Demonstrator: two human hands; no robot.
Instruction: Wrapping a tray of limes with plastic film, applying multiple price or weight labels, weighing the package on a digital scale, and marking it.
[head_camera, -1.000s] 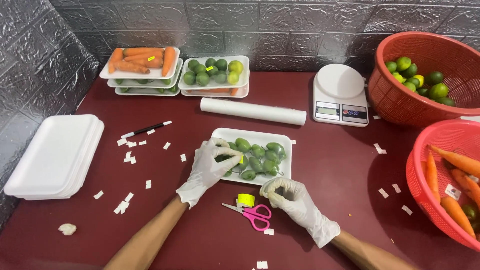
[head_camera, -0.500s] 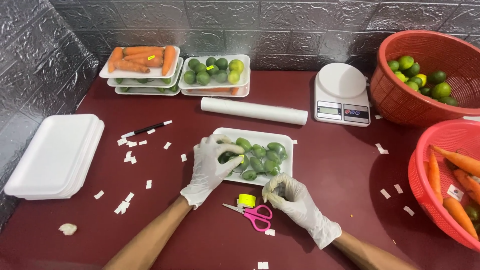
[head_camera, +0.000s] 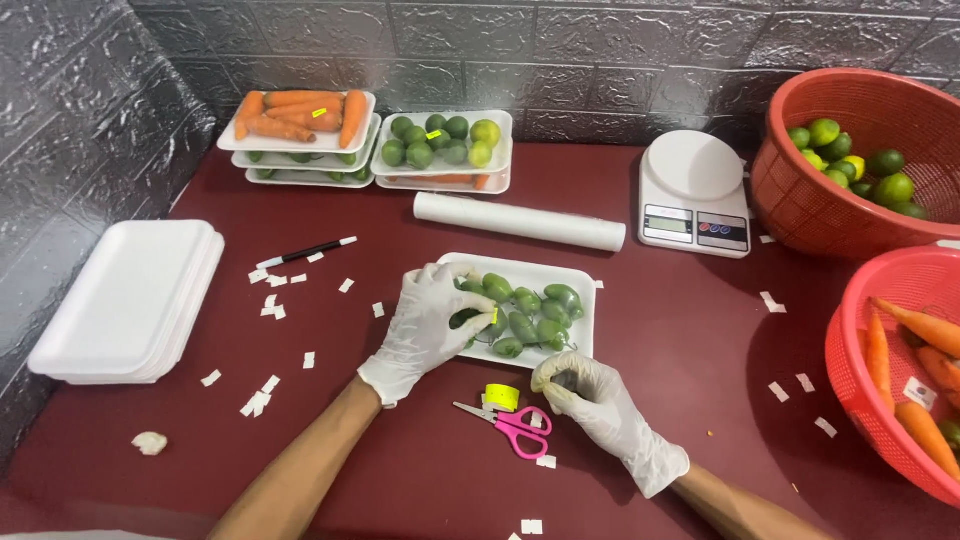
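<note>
Item: left gloved hand (head_camera: 425, 325), fingers spread flat, pinning 1 white foam tray of small green fruit (head_camera: 520, 310); right gloved hand (head_camera: 590, 395), curled at the tray's near edge, contents indiscernible; risk: tray tips, fruit rolls.

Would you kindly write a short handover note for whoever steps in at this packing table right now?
Left hand: gloved, resting on the left end of the white foam tray, fingers on the green fruits.
Right hand: gloved, closed at the tray's near right corner; what it pinches cannot be seen.
Nearby: yellow tape roll and pink scissors just in front of the tray.
Done: tray filled.
Left: wrap roll lies unused behind; this tray looks uncovered.
</note>
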